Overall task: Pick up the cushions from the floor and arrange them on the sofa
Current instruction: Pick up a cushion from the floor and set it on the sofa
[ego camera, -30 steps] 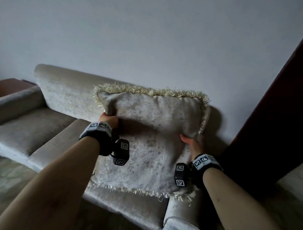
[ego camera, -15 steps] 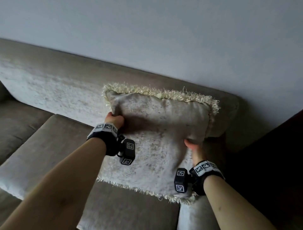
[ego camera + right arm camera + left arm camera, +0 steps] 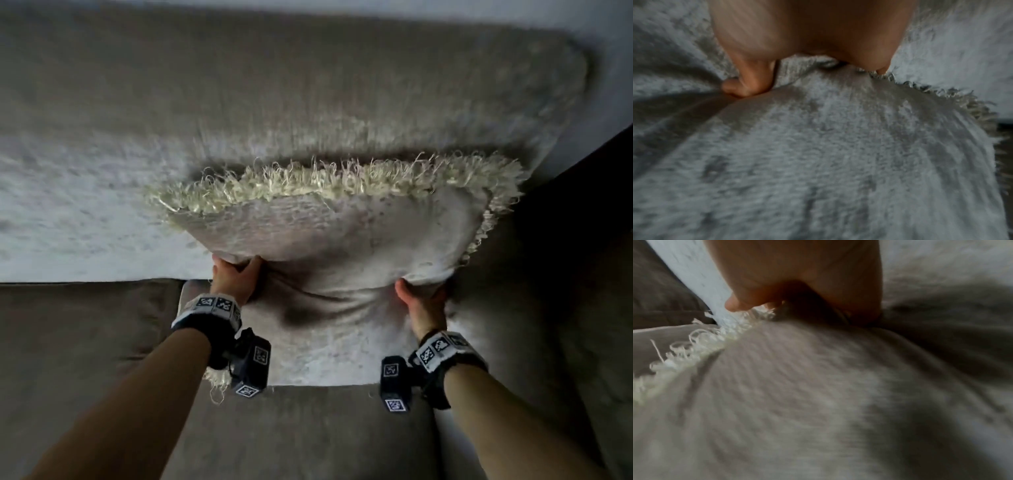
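A pale grey velvet cushion (image 3: 329, 246) with a cream fringe stands on the sofa seat (image 3: 308, 428), its top edge leaning toward the sofa backrest (image 3: 274, 96) at the right end. My left hand (image 3: 236, 277) grips its left side, thumb on the front. My right hand (image 3: 419, 294) grips its right side the same way. The left wrist view shows the left hand (image 3: 801, 282) dug into the cushion (image 3: 797, 394) beside the fringe. In the right wrist view the right hand (image 3: 807, 40) pinches a fold of the cushion (image 3: 828, 154). Fingers behind the cushion are hidden.
The sofa's right armrest (image 3: 513, 342) stands just right of the cushion. A second seat cushion (image 3: 68, 335) lies to the left. A dark piece of furniture (image 3: 589, 212) borders the sofa's right end. The pale wall (image 3: 609, 20) shows above the backrest.
Both hands have carried the cushion forward and down onto the sofa's right end, against the backrest. The head has moved closer and looks more steeply down.
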`<move>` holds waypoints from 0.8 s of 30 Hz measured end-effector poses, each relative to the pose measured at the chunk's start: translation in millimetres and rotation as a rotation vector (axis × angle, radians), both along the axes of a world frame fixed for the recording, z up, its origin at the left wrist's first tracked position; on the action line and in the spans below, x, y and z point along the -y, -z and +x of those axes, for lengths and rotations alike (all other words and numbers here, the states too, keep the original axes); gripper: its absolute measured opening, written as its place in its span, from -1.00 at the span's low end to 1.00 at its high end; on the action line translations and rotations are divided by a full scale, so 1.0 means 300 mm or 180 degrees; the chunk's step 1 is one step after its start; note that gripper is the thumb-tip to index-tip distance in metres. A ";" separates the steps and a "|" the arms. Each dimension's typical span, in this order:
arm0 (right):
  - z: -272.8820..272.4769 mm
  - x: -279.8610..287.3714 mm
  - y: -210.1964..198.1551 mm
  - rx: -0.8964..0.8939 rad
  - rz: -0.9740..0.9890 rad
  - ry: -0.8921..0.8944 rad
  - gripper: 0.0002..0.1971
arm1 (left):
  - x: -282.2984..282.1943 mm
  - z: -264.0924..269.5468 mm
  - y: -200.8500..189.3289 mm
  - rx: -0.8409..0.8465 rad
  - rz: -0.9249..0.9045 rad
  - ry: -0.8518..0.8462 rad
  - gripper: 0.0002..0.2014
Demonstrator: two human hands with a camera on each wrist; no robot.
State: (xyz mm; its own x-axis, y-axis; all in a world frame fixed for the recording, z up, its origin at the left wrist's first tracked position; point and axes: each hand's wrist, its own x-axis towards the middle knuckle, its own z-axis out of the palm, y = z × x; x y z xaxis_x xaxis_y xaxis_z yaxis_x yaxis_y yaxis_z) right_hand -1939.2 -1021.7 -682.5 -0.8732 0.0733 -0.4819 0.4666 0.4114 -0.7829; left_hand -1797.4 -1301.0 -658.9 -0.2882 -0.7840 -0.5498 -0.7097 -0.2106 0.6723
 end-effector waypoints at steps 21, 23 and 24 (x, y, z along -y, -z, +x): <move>0.239 -0.141 -0.043 0.0410 -0.0587 0.0015 -0.18 | -0.163 0.238 -0.123 0.0412 -0.0511 0.0730 -0.42; 0.259 -0.143 -0.029 0.0366 -0.0469 -0.0170 -0.18 | -0.181 0.254 -0.074 0.0517 -0.0475 0.0820 -0.38; 0.272 -0.136 -0.039 0.0330 -0.0316 -0.0194 -0.20 | -0.193 0.256 -0.064 0.0631 -0.0549 0.0839 -0.35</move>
